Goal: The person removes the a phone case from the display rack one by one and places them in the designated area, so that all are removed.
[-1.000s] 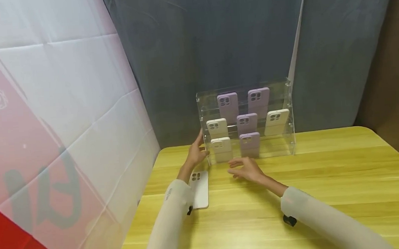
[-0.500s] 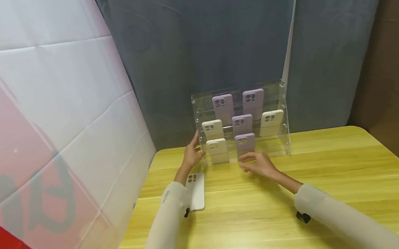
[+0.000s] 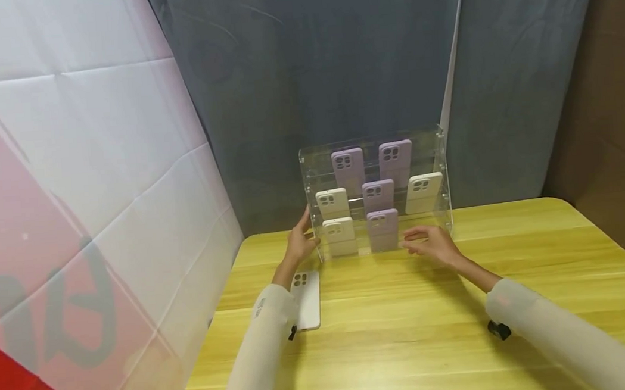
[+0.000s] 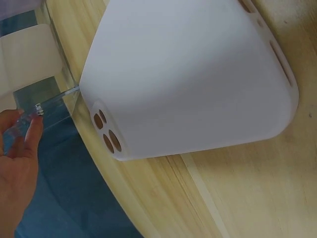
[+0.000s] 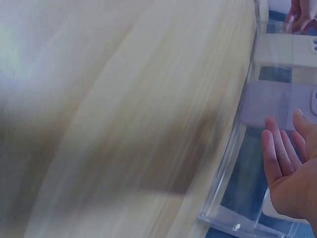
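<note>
A clear acrylic display stand (image 3: 426,145) with tiered rows holds several purple and white phone cases. My left hand (image 3: 298,243) grips its left side panel; in the left wrist view, thumb and fingers pinch the clear edge. My right hand (image 3: 434,246), fingers nearly straight and holding nothing, is at the lower right front of the stand. Its fingertips are just right of the bottom-row purple phone case (image 3: 383,232). A white phone case (image 3: 308,305) lies flat on the table beside my left forearm, its camera cutouts toward the stand; the sleeve partly covers it.
The wooden table (image 3: 386,345) ends at a grey curtain (image 3: 368,54) behind the stand. A white and pink printed sheet (image 3: 126,141) hangs along the left, and a brown panel (image 3: 599,141) stands at the right.
My right hand has moved rightward along the front of the stand, past the bottom purple case. My left hand stays at the left panel. The head view has shifted slightly.
</note>
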The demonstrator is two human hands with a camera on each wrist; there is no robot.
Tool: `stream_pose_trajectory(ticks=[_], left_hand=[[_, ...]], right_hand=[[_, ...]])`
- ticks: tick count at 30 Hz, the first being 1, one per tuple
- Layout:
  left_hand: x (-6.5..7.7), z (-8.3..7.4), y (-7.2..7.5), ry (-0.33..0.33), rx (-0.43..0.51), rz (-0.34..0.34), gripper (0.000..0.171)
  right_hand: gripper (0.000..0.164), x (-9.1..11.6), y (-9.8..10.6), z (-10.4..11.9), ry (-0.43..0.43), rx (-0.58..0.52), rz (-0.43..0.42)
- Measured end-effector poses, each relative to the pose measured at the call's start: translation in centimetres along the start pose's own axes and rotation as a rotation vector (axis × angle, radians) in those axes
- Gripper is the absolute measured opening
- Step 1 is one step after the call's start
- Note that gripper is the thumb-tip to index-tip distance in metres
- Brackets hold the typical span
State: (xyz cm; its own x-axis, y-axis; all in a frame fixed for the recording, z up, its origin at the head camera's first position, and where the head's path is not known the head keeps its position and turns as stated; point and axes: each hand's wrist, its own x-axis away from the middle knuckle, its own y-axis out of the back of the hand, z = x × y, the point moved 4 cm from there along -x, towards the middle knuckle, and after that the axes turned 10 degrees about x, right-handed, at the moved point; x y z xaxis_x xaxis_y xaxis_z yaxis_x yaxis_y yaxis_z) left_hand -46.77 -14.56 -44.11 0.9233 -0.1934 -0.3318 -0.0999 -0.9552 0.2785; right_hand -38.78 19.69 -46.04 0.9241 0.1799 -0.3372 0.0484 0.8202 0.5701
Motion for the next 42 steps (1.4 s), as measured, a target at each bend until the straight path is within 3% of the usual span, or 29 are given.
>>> stream_pose_trajectory(ticks=[5, 12, 22, 26, 34, 42], left_hand=[[0.0, 0.1, 0.0, 0.014, 0.005, -0.002, 0.108], [0.1, 0.0, 0.0, 0.02, 0.0, 0.004, 0.108], [0.1, -0.4, -0.2, -0.004, -0.008, 0.01, 0.107], [0.2, -0.3, -0.1, 0.006, -0.01, 0.004, 0.106], [-0.1, 0.2, 0.1, 0.026, -0.011, 0.008, 0.108], [0.1, 0.4, -0.1, 0.07, 0.002, 0.016, 0.109]], right_hand=[[0.033, -0.4, 1.2, 0.3, 0.017, 0.037, -0.029], [0.028, -1.5, 2.1, 0.5, 0.073, 0.231, -0.135], [0.034, -3.2, 2.4, 1.5, 0.095, 0.193, -0.171], [0.037, -3.9, 1.8, 2.0, 0.099, 0.144, -0.139], [0.042, -4.7, 0.9, 2.6, 0.043, 0.152, -0.108], [0.036, -5.0, 0.3, 2.8, 0.045, 0.154, -0.118]])
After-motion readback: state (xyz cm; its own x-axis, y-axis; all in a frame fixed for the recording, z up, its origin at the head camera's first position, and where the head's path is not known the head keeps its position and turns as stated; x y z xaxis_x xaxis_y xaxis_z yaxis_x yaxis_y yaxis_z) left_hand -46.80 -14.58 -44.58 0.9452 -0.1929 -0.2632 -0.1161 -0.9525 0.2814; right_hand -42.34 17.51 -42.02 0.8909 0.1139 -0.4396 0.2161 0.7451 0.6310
